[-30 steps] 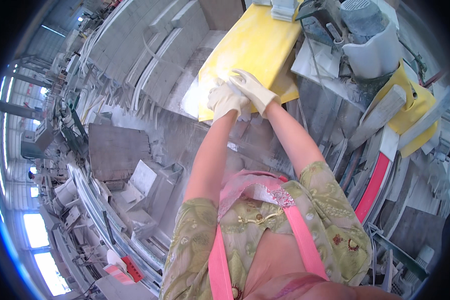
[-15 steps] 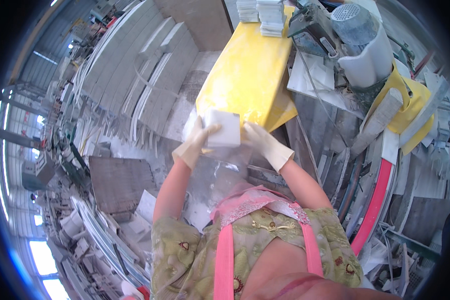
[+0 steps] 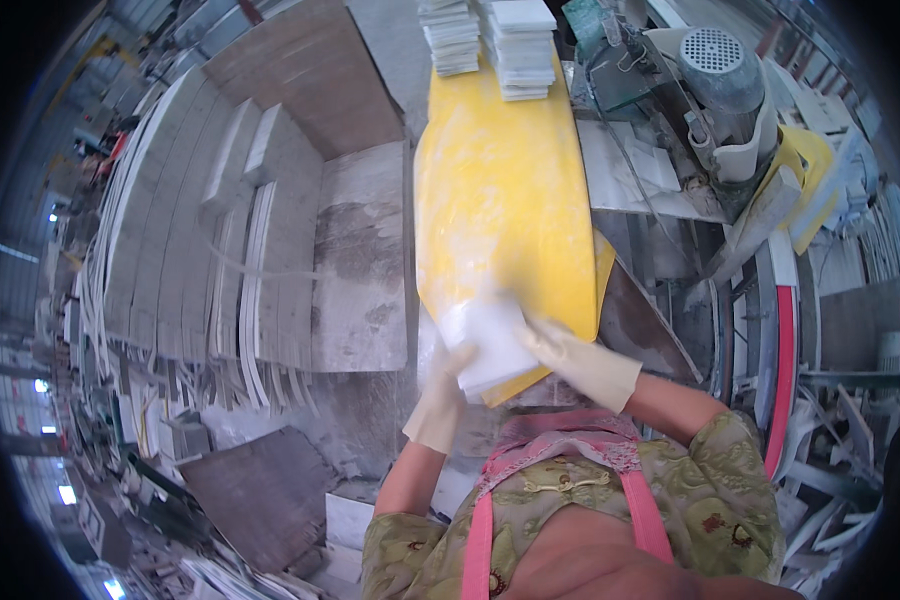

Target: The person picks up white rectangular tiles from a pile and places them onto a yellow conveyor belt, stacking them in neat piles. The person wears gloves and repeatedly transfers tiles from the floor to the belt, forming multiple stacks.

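Near the front end of a long yellow-covered bench (image 3: pixel 500 180), a square white tile (image 3: pixel 495 345) is held tilted between my two gloved hands. Its thick front edge suggests a small stack, but blur hides how many pieces. My left hand (image 3: pixel 448 385), in a cream glove, grips the left side with the thumb on top. On the right edge, my right hand (image 3: pixel 570 355) has its fingers closed against the tile; the fingertips are smeared by motion. At the bench's far end stand two stacks of white tiles (image 3: pixel 523 55).
Grey slabs (image 3: pixel 170 220) lean in rows at the left beside a bare grey board (image 3: pixel 360 270). A motor with a grated cap (image 3: pixel 715 55) and a loose cable stand at the far right. A red-and-white rail (image 3: pixel 782 370) runs down the right side.
The view has swung, so the bench now stands nearly upright in the picture. The tile has turned and tilted in my hands, and my right hand has come over onto its right edge.
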Motion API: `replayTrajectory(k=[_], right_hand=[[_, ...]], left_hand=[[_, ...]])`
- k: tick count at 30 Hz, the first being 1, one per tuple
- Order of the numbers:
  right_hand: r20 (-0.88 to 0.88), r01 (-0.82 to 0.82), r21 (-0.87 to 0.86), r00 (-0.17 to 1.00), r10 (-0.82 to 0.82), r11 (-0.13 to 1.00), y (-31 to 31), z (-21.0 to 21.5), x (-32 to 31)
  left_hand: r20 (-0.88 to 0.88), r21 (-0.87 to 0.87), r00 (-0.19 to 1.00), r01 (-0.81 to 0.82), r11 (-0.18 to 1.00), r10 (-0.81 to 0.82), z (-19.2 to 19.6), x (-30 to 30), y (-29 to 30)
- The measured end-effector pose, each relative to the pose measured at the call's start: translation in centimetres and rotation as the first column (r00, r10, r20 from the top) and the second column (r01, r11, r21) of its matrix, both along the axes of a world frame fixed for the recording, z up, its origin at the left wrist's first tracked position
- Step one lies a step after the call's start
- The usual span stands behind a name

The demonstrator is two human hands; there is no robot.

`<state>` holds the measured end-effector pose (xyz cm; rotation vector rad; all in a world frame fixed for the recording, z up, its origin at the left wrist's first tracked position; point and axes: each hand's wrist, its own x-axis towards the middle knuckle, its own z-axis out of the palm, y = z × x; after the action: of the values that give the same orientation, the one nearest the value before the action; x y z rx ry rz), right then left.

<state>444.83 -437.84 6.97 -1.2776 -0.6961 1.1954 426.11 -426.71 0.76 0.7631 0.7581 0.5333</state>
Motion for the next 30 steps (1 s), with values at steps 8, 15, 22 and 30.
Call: replayTrajectory(k=[8,15,22,30], right_hand=[[0.973,0.071,-0.096,0.215,0.079,0.993,2.0,-9.2,4.0],[0.977,0.004,-0.080,0.199,0.077,0.997,1.2,-9.7,4.1],[0.959,0.033,-0.065,0.278,0.053,0.997,1.6,-9.2,4.5],[0.955,-0.002,-0.071,0.289,0.068,0.997,1.6,-9.7,4.8]], left_hand=[[0.152,0.066,0.984,-0.105,0.992,0.094,6.5,11.9,14.3],[0.262,0.242,0.953,0.087,0.966,-0.151,19.9,31.5,25.9],[0.161,0.175,0.979,0.094,0.980,-0.123,22.4,48.1,31.9],[0.020,0.357,1.000,0.014,0.934,-0.022,17.1,53.0,35.6]])
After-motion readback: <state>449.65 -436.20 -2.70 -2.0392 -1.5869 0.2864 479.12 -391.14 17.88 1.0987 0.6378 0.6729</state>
